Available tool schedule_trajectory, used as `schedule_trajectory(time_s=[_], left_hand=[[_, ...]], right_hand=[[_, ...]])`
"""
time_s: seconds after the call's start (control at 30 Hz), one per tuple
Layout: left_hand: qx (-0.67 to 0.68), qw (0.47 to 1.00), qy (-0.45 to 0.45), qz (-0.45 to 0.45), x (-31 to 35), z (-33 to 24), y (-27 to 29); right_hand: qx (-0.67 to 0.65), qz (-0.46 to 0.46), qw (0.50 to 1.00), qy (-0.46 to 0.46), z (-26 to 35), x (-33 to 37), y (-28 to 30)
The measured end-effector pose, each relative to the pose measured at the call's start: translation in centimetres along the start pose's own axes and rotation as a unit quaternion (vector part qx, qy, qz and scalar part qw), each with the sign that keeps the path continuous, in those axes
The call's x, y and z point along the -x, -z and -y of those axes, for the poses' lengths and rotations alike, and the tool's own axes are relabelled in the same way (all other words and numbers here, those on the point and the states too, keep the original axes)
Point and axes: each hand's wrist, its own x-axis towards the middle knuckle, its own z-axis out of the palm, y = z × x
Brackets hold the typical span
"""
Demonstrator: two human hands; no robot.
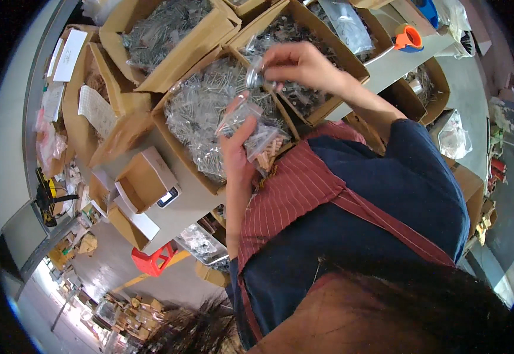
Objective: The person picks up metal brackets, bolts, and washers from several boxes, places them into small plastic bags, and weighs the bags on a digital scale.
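Note:
My left hand point(237, 144) is closed around several clear plastic bags, held over a cardboard box point(174, 147) of small bags with metal screws or pins. One bag holds tan wooden dowels point(268, 152); another, higher in the grip, contains something I cannot make out. Up and to the right, my right hand point(301, 65) pinches a small clear bag point(254, 74) with grey contents, close above the left hand's bags but apart from them. Beneath the right hand lies a second cardboard box point(333, 105) filled with small bags of dark parts.
Another cardboard box point(204, 44) of bagged metal parts stands at the far left. A small open carton point(142, 192) sits left of my left forearm. An orange and blue tape dispenser point(409, 38) rests at the right. On the floor stands a red stool point(153, 259).

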Motion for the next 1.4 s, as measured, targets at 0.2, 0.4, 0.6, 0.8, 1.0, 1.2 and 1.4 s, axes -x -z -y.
schedule_trajectory(time_s=[0.2,0.4,0.6,0.8,1.0,1.2,1.4], left_hand=[[0.044,0.997,0.028,-0.05,0.1,0.7,2.2],[0.14,0.977,0.0,-0.158,1.7,0.5,6.2],[0.166,0.967,-0.056,-0.184,4.4,-0.2,7.1],[0.133,0.966,-0.093,-0.203,8.0,0.1,8.5],[0.169,0.962,-0.072,-0.202,10.4,-0.7,9.8],[0.17,0.978,-0.052,-0.105,11.5,-2.0,11.7],[0.162,0.961,-0.104,-0.196,11.1,-3.9,18.0]], right_hand=[[0.232,0.124,0.947,0.183,2.1,-0.5,-3.6],[0.378,0.042,0.911,0.157,-3.6,-8.8,-3.4],[0.571,0.135,0.781,0.213,-6.2,-11.2,-5.7],[0.536,0.116,0.824,0.144,-1.7,-9.2,-4.9],[0.113,0.064,0.991,0.025,0.1,-6.9,-6.0],[0.129,0.201,0.971,0.0,1.2,-3.7,-16.1],[0.184,0.135,0.974,-0.013,0.5,-5.7,-19.8]])
